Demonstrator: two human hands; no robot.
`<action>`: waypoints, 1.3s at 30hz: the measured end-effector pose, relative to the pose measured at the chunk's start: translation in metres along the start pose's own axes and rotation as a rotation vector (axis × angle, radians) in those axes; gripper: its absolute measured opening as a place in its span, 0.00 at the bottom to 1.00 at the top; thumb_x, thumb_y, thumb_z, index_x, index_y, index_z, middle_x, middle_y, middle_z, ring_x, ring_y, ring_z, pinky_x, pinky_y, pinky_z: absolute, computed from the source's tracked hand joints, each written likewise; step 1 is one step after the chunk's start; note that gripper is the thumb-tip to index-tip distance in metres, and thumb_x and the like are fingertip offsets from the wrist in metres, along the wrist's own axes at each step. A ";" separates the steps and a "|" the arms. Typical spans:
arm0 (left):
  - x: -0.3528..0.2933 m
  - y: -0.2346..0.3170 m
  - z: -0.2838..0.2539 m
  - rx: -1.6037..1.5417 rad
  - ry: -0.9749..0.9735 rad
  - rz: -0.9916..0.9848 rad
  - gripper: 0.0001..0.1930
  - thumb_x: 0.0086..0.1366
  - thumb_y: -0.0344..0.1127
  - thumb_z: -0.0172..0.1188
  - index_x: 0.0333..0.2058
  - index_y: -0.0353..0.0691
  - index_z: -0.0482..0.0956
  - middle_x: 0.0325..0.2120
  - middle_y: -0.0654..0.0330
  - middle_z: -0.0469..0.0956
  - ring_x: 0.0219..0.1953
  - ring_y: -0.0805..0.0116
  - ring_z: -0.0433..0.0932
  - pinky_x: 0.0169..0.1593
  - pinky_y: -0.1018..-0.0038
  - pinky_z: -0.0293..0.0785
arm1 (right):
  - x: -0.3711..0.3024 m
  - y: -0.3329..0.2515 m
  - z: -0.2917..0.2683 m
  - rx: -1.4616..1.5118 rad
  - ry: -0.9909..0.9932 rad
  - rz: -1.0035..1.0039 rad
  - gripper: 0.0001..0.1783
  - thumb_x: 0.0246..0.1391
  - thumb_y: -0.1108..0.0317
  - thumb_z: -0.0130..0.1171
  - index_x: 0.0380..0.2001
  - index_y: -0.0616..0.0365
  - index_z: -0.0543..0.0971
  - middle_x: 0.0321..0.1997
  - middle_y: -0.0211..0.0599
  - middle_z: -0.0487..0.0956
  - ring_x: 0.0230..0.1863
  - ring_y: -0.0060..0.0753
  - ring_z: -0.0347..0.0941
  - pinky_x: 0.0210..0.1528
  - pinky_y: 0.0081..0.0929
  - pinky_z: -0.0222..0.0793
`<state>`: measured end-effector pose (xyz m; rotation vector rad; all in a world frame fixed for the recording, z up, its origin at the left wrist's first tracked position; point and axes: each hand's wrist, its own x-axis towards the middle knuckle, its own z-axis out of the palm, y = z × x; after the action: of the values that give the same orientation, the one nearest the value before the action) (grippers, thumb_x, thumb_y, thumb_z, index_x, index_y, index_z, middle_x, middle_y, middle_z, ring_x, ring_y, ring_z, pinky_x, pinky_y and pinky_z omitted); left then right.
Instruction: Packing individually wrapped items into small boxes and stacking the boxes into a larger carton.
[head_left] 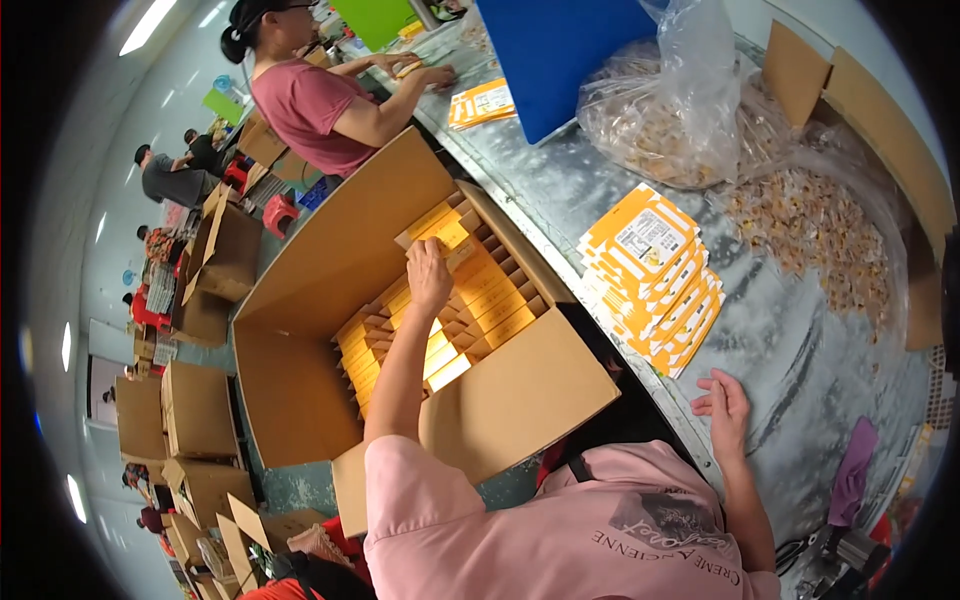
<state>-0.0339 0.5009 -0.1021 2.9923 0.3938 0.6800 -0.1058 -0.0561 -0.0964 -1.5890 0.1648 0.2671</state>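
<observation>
My left hand (430,278) reaches into a large open cardboard carton (530,390) on my left. Its fingers are closed at the near edge of a small yellow box (442,228) by the carton's far corner. Rows of similar yellow boxes (490,295) stand in the carton, some with flaps up. My right hand (728,405) rests at the table with nothing in it, fingers loosely bent and apart. Nearest to it is a stack of flat yellow-and-white box blanks (650,270), fanned toward me.
Clear plastic bags of small wrapped pieces (810,220) lie on the grey table (800,390). A blue board (550,60) stands across it. At the far left, a co-worker in a pink shirt (305,110) works at the table. More cartons (200,410) and several people fill the left side.
</observation>
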 end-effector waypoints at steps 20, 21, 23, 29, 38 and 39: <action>0.067 0.250 0.047 -0.444 -0.125 0.355 0.12 0.59 0.38 0.61 0.32 0.32 0.80 0.35 0.42 0.77 0.39 0.43 0.74 0.45 0.53 0.70 | 0.138 -0.039 0.092 -1.328 -0.238 -0.656 0.40 0.66 0.41 0.42 0.72 0.55 0.55 0.79 0.44 0.45 0.79 0.48 0.35 0.76 0.52 0.28; 0.070 0.254 0.055 -0.447 -0.125 0.364 0.12 0.59 0.38 0.61 0.32 0.32 0.80 0.35 0.42 0.77 0.39 0.43 0.74 0.45 0.53 0.70 | 0.137 -0.042 0.094 -1.339 -0.249 -0.651 0.40 0.66 0.41 0.41 0.72 0.54 0.55 0.79 0.44 0.44 0.79 0.47 0.34 0.76 0.52 0.27; 0.076 0.252 0.073 -0.397 -0.167 0.263 0.12 0.60 0.38 0.60 0.31 0.32 0.80 0.34 0.41 0.78 0.39 0.41 0.75 0.46 0.53 0.71 | 0.135 -0.044 0.101 -1.342 -0.271 -0.640 0.40 0.66 0.40 0.40 0.73 0.53 0.53 0.79 0.43 0.43 0.79 0.45 0.32 0.77 0.51 0.25; 0.093 0.290 0.028 -0.604 -0.215 0.075 0.12 0.66 0.36 0.55 0.33 0.30 0.79 0.36 0.40 0.79 0.37 0.41 0.77 0.45 0.54 0.73 | 0.136 -0.047 0.089 -1.304 -0.192 -0.688 0.38 0.65 0.42 0.44 0.69 0.57 0.60 0.76 0.47 0.52 0.78 0.47 0.41 0.77 0.48 0.32; 0.015 0.351 -0.097 -0.778 -0.134 0.683 0.03 0.63 0.23 0.55 0.36 0.33 0.73 0.29 0.47 0.72 0.30 0.44 0.71 0.35 0.56 0.65 | 0.066 -0.116 -0.028 -0.258 0.198 -0.531 0.18 0.63 0.62 0.58 0.50 0.64 0.76 0.41 0.37 0.81 0.43 0.27 0.77 0.49 0.27 0.72; 0.003 0.358 -0.108 -0.837 -0.137 0.751 0.04 0.62 0.21 0.56 0.36 0.33 0.73 0.28 0.48 0.70 0.29 0.46 0.70 0.34 0.58 0.63 | 0.054 -0.117 -0.046 -0.260 0.218 -0.520 0.18 0.63 0.62 0.58 0.50 0.64 0.76 0.41 0.37 0.81 0.43 0.27 0.77 0.49 0.27 0.72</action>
<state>0.0065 0.1541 0.0331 2.2612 -0.8492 0.4738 -0.0193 -0.0944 0.0021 -1.8550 -0.1234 -0.3018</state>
